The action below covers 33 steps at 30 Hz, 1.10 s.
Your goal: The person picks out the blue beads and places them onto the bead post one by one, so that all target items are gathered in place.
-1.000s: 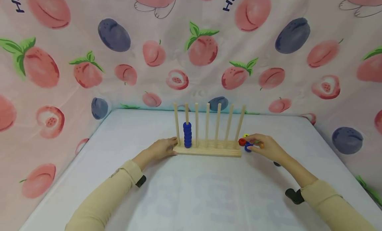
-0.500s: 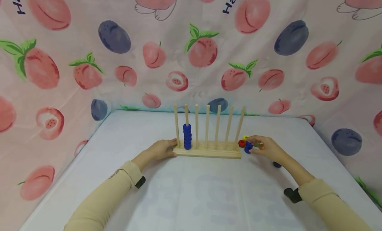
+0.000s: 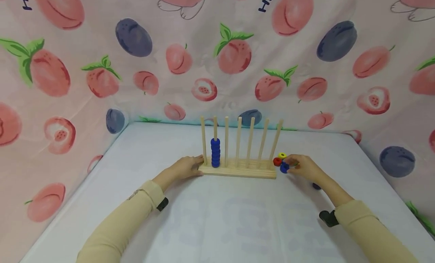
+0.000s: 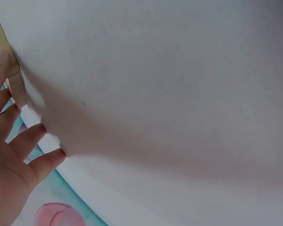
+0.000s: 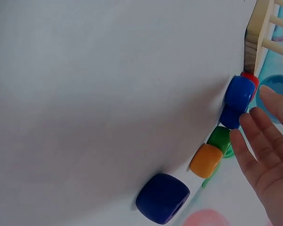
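Observation:
A pale wooden peg stand (image 3: 238,173) with several upright pegs stands on the table, several blue beads (image 3: 215,153) stacked on its second peg from the left. My left hand (image 3: 183,168) grips the stand's left end, thumb in front and fingers behind. Beyond the right end, my right hand (image 3: 306,168) is among loose beads, fingers slightly bent and spread. Closest to its fingertips lie a bright blue bead (image 5: 239,93) and a darker blue one (image 5: 230,117); contact I cannot tell. A red bead (image 3: 277,162) and yellow bead (image 3: 282,156) lie beside them.
Green (image 5: 220,138) and orange (image 5: 206,161) beads lie under the right fingers. Nearer the wrist sits a dark blue bead (image 5: 162,198). A white cloth (image 3: 224,217) covers the table; a fruit-print cloth (image 3: 210,59) hangs behind.
My right hand has shifted slightly right, and the yellow bead shows more fully. The left hand keeps its place on the stand; the head view has moved slightly.

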### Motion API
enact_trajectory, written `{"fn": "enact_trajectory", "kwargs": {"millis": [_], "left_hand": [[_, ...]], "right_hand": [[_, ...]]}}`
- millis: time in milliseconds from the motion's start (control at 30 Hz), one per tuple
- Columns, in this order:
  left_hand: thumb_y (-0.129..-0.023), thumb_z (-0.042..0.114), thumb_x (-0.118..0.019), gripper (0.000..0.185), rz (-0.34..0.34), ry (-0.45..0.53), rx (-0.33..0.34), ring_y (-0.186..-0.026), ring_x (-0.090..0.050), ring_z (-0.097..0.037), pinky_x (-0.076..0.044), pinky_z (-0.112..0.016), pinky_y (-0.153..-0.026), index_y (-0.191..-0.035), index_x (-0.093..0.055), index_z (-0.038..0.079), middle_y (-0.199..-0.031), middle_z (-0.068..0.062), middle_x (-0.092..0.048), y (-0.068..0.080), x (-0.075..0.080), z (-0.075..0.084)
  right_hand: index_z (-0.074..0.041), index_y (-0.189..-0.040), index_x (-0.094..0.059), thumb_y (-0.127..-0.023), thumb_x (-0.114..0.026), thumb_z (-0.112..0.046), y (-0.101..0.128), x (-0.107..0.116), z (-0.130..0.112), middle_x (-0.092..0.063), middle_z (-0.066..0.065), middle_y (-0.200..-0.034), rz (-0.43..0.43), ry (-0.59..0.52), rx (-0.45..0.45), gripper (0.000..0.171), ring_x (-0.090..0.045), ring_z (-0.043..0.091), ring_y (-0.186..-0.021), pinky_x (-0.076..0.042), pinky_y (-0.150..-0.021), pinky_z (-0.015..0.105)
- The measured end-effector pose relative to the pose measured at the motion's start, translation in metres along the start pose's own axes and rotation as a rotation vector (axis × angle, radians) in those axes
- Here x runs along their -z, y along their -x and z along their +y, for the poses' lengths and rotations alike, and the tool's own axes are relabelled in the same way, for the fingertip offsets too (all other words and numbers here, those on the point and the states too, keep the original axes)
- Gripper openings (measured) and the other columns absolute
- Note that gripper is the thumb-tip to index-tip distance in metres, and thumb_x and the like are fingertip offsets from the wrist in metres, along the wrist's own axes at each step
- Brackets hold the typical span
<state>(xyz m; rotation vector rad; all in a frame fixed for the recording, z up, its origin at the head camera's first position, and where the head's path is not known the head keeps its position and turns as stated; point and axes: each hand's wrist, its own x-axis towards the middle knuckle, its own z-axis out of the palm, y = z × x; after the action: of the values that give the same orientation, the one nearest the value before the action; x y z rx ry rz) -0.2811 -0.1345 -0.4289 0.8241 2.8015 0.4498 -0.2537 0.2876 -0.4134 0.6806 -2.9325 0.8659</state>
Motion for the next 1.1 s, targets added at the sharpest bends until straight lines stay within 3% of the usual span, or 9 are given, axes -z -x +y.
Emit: {"fn": "enact_trajectory", "kwargs": {"millis": [333, 600, 867, 1100], "left_hand": [[-0.079, 0.035, -0.062, 0.061, 0.001, 0.012, -0.003, -0.121, -0.043, -0.031, -0.034, -0.042, -0.101, -0.13, -0.043, 0.008, -0.137, -0.008, -0.039, -0.001, -0.006, -0.001], [-0.079, 0.035, -0.062, 0.061, 0.014, 0.0, -0.001, -0.121, -0.042, -0.032, -0.034, -0.043, -0.102, -0.13, -0.043, 0.009, -0.137, -0.008, -0.038, -0.004, 0.001, 0.001], [-0.08, 0.037, -0.06, 0.061, 0.002, -0.015, 0.005, -0.122, -0.042, -0.031, -0.033, -0.042, -0.102, -0.132, -0.041, 0.01, -0.138, -0.007, -0.037, -0.005, 0.0, 0.0], [-0.08, 0.036, -0.061, 0.061, -0.001, 0.003, 0.006, -0.122, -0.041, -0.031, -0.032, -0.042, -0.103, -0.132, -0.041, 0.01, -0.138, -0.008, -0.036, -0.004, -0.001, 0.001]], "right_hand": [[0.007, -0.097, -0.059, -0.072, -0.065, 0.004, -0.006, -0.007, 0.004, -0.063, 0.02, -0.092, -0.047, 0.019, -0.017, 0.025, -0.06, 0.027, -0.082, -0.051, -0.074, 0.039], [0.008, -0.093, -0.06, -0.071, -0.065, 0.004, -0.01, -0.005, 0.001, -0.063, 0.018, -0.087, -0.03, 0.041, -0.017, 0.023, -0.059, 0.024, -0.076, -0.052, -0.068, 0.033], [0.009, -0.092, -0.061, -0.07, -0.067, 0.002, -0.011, -0.005, -0.001, -0.06, 0.015, -0.079, -0.044, 0.084, -0.029, 0.024, -0.055, 0.021, -0.072, -0.05, -0.064, 0.033], [0.008, -0.091, -0.061, -0.071, -0.068, -0.003, -0.012, -0.009, 0.0, -0.059, 0.011, -0.074, -0.049, 0.116, -0.058, 0.024, -0.051, 0.016, -0.067, -0.043, -0.06, 0.025]]}}
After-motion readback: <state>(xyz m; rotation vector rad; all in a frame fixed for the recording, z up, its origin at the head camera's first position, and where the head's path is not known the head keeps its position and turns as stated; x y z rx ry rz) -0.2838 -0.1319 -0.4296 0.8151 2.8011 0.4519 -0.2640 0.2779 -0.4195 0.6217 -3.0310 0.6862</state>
